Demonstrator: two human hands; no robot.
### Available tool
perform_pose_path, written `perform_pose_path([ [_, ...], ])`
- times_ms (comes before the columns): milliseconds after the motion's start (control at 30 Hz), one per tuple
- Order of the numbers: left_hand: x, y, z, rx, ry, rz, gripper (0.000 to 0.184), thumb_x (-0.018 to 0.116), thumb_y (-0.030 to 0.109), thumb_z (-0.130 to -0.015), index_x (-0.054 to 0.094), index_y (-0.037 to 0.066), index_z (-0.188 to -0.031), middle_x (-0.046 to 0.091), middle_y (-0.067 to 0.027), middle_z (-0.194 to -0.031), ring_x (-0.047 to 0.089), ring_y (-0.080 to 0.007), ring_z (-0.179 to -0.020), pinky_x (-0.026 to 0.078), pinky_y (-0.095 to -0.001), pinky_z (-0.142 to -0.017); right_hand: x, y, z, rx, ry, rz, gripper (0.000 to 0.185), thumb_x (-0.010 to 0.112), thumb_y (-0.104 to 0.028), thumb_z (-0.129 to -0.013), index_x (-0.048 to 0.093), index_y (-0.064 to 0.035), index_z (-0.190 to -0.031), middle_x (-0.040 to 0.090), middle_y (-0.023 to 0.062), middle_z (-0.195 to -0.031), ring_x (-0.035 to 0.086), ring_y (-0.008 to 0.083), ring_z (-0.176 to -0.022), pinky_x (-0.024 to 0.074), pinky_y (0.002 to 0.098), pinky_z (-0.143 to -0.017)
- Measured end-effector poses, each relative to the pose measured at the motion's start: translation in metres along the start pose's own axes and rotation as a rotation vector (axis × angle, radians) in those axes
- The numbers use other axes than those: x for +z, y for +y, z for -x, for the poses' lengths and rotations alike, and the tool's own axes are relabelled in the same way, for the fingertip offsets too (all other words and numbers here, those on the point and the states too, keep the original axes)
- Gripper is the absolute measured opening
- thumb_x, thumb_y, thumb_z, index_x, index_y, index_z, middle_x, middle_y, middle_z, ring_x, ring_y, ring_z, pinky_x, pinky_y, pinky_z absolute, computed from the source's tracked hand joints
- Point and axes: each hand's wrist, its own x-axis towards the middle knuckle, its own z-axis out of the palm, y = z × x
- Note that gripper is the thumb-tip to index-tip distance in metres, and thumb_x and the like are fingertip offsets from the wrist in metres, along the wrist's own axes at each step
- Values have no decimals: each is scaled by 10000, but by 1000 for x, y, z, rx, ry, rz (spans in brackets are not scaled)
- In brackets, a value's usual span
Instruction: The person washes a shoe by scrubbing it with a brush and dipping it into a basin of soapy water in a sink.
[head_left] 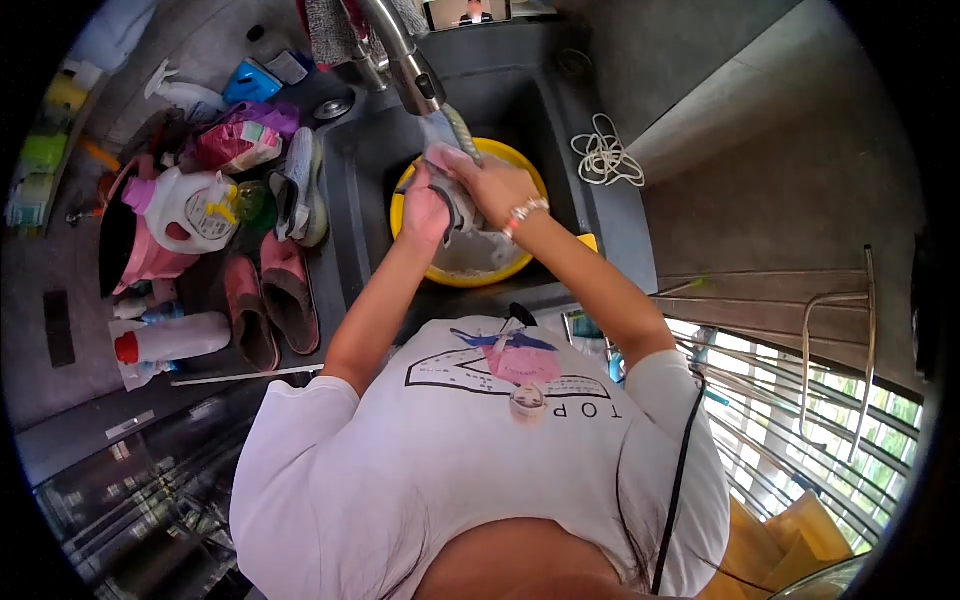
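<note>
A wet grey shoe (458,203) with a dark edge is held under the tap (418,85), over a yellow basin (519,270) in the dark sink. My left hand (427,212) grips its near left side, fingers closed. From the right, my right hand (497,190) is closed on its upper part, with a beaded bracelet at the wrist. Both hands hide much of the shoe. Running water (462,133) falls from the tap beside the right fingers. Cloudy grey water with some foam lies in the basin.
Left of the sink stand a grey sneaker (299,187), pink slippers (284,290), a white detergent jug (190,212) and a red-capped bottle (172,338). A coiled white cord (606,155) lies on the right. A metal rack (805,340) stands near the window.
</note>
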Motion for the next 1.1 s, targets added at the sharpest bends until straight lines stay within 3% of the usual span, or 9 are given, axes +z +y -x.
perform_pose_path([
  [67,-14,16,-12,-4,-54,75,456,402,407,-933,473,54,-1213,534,-101,-1186,473,-257,-1130,341,-412,-1010,-3,-12,-5,50,-39,8,380,399,-235,-904,403,-252,-1283,613,214,-941,629,366,-777,502,447,-620],
  [133,-7,30,-12,-219,-507,55,463,411,406,-931,465,61,-1234,523,-92,-1217,454,-261,-1158,314,-417,-1030,-2,-19,9,93,-79,11,383,392,-231,-907,394,-252,-1290,616,214,-931,631,367,-772,503,446,-629],
  [167,16,26,-2,70,115,-8,462,412,396,-933,456,65,-1252,502,-95,-1261,437,-274,-1182,284,-433,-1047,2,-23,34,70,-60,34,342,425,-240,-897,448,-257,-1238,609,193,-844,620,354,-704,485,444,-575],
  [333,37,26,8,132,125,-141,485,349,406,-949,429,57,-1277,460,-108,-1313,403,-293,-1225,253,-460,-1060,3,-18,37,6,-276,-50,300,401,-266,-910,487,-228,-1195,634,174,-799,632,342,-690,481,455,-569],
  [533,37,62,-6,-32,-265,101,468,335,360,-959,401,47,-1300,435,-118,-1340,374,-300,-1253,222,-472,-1073,8,-11,44,-96,114,-117,323,485,-268,-891,508,-273,-1214,601,125,-719,598,316,-584,467,426,-520],
  [733,23,42,2,8,73,-107,446,380,389,-947,471,53,-1226,510,-123,-1244,448,-280,-1170,292,-416,-1037,3,-13,28,-120,124,44,415,479,-385,-885,432,-319,-1292,568,103,-692,578,296,-546,454,400,-456],
  [833,-2,29,3,-255,-433,33,408,388,423,-938,527,95,-1137,576,-77,-1095,514,-251,-1061,367,-390,-975,13,-11,8,-65,166,36,401,477,-374,-890,444,-298,-1282,556,105,-684,572,305,-548,453,401,-457],
  [933,11,19,7,-294,-285,239,398,384,435,-937,529,104,-1104,574,-59,-1050,522,-231,-1025,388,-382,-950,12,-22,-3,26,149,30,394,457,-355,-906,441,-271,-1290,566,126,-704,577,324,-561,459,417,-474],
  [1100,39,18,13,-62,13,-120,442,360,415,-946,496,59,-1170,546,-101,-1153,490,-275,-1095,354,-428,-981,22,-29,37,104,92,-40,428,440,-336,-914,391,-218,-1323,594,162,-749,592,353,-591,473,457,-527],
])
